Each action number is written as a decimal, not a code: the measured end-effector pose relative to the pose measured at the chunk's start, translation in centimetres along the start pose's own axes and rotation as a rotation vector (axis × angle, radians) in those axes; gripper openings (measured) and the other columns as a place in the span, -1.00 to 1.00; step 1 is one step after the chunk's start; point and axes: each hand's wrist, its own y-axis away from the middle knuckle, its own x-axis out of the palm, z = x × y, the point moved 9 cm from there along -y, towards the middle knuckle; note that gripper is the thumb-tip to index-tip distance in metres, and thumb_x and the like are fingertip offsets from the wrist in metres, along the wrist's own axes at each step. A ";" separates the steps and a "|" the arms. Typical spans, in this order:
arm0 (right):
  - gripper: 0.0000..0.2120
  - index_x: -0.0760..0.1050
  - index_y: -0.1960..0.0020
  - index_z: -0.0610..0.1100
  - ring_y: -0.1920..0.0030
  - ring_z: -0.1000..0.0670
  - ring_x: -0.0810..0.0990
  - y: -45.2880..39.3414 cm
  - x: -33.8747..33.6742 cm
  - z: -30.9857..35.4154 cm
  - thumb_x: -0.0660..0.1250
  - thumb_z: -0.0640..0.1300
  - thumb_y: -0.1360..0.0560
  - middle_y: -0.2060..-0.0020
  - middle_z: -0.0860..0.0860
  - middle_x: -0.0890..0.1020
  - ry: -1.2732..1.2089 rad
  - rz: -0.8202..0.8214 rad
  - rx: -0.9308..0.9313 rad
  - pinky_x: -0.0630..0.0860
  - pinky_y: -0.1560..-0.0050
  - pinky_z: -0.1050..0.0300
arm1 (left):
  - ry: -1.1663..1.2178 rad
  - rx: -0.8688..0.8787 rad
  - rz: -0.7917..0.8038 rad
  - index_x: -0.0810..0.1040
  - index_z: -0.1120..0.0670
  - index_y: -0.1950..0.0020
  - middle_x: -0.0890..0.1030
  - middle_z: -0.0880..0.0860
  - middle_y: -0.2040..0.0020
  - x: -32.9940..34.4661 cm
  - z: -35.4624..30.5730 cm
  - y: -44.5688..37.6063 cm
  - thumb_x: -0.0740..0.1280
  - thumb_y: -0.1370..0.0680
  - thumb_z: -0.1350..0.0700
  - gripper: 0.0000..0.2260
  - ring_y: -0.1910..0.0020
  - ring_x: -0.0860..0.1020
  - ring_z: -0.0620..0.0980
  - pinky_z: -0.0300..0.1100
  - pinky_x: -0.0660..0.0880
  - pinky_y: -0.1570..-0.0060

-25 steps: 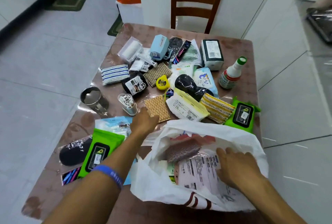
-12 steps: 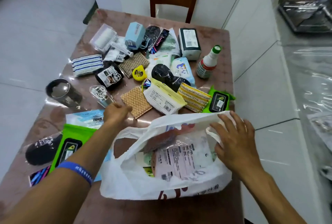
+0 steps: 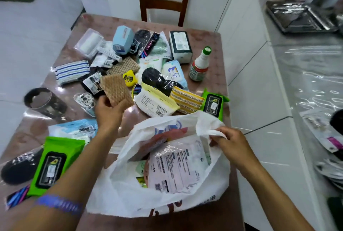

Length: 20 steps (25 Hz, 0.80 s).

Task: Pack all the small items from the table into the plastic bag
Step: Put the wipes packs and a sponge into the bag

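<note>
We see a white plastic bag [image 3: 130, 191] lying open on the near side of the table; flat packets already sit inside it, the top one pale with small print; our right hand [image 3: 230, 142] pinches its far rim and holds it up; our left hand [image 3: 107, 109] holds a tan woven pad [image 3: 117, 88], tilted and lifted off the table, just beyond the bag; many more small things lie spread behind it.

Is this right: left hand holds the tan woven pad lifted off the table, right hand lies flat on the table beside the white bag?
Not quite. In the head view the right hand pinches the white bag rim, holding it open. The left hand does hold the tan woven pad lifted.
</note>
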 end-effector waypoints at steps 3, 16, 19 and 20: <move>-0.68 0.60 0.21 -0.27 0.40 -0.15 0.58 1.5 -0.4 0.6 0.20 -0.15 -0.59 0.57 -0.17 0.46 -0.604 0.083 0.138 0.49 0.15 -0.01 | -0.202 0.602 0.225 0.52 0.11 0.06 0.60 0.05 0.22 -0.4 -9.1 10.6 0.50 -0.40 0.22 -0.79 0.34 0.51 -0.06 -0.23 0.42 0.39; -0.79 0.53 -0.03 -0.02 0.44 -0.09 0.52 7.2 -6.4 3.6 0.41 0.00 -0.43 0.35 -0.10 0.62 -0.298 0.283 0.074 0.49 0.42 0.06 | -0.721 0.880 0.673 0.58 -0.02 -0.25 0.64 0.04 -0.22 12.0 -5.8 20.0 0.42 -0.45 0.27 -0.60 -0.13 0.60 0.04 -0.03 0.60 -0.08; -0.68 0.54 -0.07 -0.05 0.32 -0.01 0.60 4.1 -9.0 2.8 0.37 0.12 -0.42 0.23 -0.03 0.67 -0.507 0.059 0.129 0.52 0.34 0.12 | -0.667 1.011 0.462 0.61 -0.01 -0.08 0.64 0.08 -0.07 7.7 -8.2 19.6 0.49 -0.37 0.26 -0.67 0.00 0.56 0.09 0.01 0.59 0.15; -0.72 0.54 -0.05 -0.11 0.32 -0.03 0.58 1.9 -9.4 1.8 0.35 0.08 -0.48 0.20 -0.07 0.66 -0.598 -0.038 0.179 0.49 0.36 0.12 | -0.718 1.011 0.394 0.62 0.02 -0.01 0.62 0.12 -0.07 6.7 -8.4 18.7 0.53 -0.35 0.23 -0.72 -0.01 0.53 0.13 0.05 0.56 0.15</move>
